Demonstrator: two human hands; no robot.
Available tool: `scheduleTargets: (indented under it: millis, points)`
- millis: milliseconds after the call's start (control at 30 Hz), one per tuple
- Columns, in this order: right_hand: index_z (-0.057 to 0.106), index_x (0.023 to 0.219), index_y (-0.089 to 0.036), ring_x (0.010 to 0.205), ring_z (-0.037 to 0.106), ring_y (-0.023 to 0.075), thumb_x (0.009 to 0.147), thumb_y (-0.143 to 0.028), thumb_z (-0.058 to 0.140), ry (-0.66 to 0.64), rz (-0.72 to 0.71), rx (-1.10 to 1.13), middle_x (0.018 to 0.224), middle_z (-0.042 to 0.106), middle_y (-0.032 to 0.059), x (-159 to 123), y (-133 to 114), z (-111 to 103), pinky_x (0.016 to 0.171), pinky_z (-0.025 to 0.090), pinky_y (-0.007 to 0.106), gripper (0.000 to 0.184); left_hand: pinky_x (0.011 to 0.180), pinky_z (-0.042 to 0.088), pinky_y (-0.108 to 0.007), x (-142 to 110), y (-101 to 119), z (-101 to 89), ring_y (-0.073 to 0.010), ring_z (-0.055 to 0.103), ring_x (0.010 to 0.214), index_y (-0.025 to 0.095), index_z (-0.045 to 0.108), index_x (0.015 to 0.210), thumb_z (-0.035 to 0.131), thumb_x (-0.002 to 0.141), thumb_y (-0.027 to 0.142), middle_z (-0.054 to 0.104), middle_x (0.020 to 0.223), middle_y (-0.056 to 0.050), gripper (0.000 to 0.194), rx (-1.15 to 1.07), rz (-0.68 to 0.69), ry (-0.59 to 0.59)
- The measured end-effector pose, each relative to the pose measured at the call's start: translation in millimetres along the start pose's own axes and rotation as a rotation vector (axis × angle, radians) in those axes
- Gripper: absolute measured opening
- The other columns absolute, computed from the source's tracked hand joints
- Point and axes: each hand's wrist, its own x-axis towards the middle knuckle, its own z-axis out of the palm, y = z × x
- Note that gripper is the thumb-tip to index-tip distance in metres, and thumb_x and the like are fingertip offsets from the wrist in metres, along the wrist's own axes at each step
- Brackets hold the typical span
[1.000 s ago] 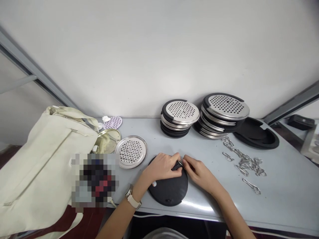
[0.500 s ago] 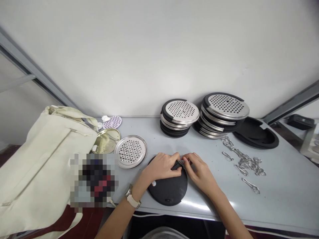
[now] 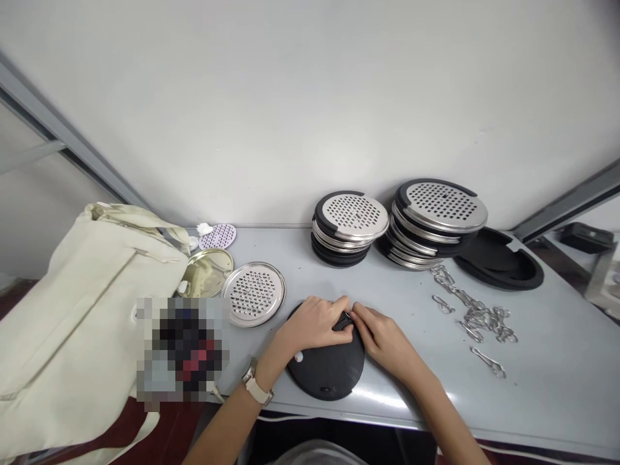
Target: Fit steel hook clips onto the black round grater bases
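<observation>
In front of me a round black disc (image 3: 327,368) lies flat on the grey table (image 3: 402,387). My left hand (image 3: 314,323) rests over its far half, fingers closed on the rim. At the disc's far right edge, my right hand (image 3: 382,336) pinches a small metal clip (image 3: 347,315), mostly hidden between the fingertips of both hands. Several similar wire clips (image 3: 477,318) are strewn to the right. Left of the disc is a round perforated metal grater plate (image 3: 254,294).
Along the wall stand two stacks of grater discs, a smaller stack (image 3: 356,216) and a larger stack (image 3: 443,206). A black round tray (image 3: 526,274) sits behind the clips. To the left are a gold-coloured lid (image 3: 220,261), a purple perforated disc (image 3: 223,236) and a cream bag (image 3: 87,323).
My right fingers have closed in against the disc's edge beside my left fingertips, and less of the metal clip shows. My left hand and the disc have stayed in place.
</observation>
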Motion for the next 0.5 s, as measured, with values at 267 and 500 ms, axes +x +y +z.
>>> scheduleTargets:
  millis: [267, 500]
  points:
    - [0.047, 0.086, -0.021, 0.062, 0.052, 0.0154, 0.093, -0.021, 0.031, 0.000, -0.005, -0.012, 0.071, 0.055, 0.0018, 0.8, 1.0, 1.0, 0.059, 0.039, 0.026, 0.018, 0.060, 0.040, -0.027, 1.3, 1.6, -2.0, -0.0178, 0.058, 0.069, 0.020, 0.045, 0.091, 0.052, 0.079, 0.030, 0.056, 0.074, 0.000, 0.017, -0.065, 0.022, 0.040]
    - [0.051, 0.095, -0.020, 0.064, 0.054, 0.0158, 0.094, -0.022, 0.031, -0.016, 0.003, -0.026, 0.075, 0.057, 0.0033, 0.6, 1.5, 0.1, 0.061, 0.040, 0.026, 0.020, 0.090, 0.042, -0.036, 3.5, 0.1, -1.0, -0.0226, 0.051, 0.103, 0.019, 0.039, 0.113, 0.054, 0.076, 0.020, 0.053, 0.107, -0.007, 0.040, -0.219, 0.138, 0.141]
